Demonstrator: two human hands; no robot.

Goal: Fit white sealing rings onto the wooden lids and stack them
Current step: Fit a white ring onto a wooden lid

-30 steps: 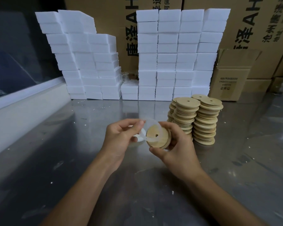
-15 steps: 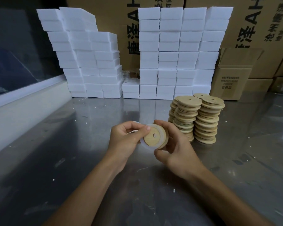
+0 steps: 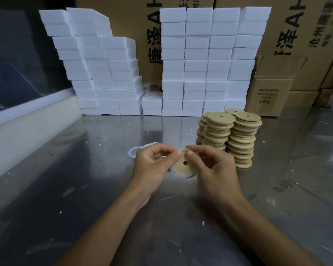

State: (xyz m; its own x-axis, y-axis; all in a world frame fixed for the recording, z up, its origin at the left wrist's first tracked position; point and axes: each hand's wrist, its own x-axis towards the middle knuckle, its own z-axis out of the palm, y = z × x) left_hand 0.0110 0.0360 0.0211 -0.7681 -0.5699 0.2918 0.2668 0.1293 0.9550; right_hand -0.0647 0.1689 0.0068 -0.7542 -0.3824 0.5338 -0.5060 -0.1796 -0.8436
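A round wooden lid with a small centre hole is held between both hands above the metal table. A white sealing ring runs around its rim. My left hand pinches the ring and lid at the upper left edge. My right hand grips the lid from the right, thumb pressing near the top. Loose white rings lie on the table behind my left hand. Stacks of wooden lids stand just right of my hands.
White foam blocks are piled in tall stacks along the back. Cardboard boxes stand behind and to the right. A white ledge borders the table's left side. Small white crumbs dot the tabletop.
The ring went from loosely draped over the lid to seated around its rim. Both thumbs have moved to the lid's top edge, and the lid now faces me more squarely.
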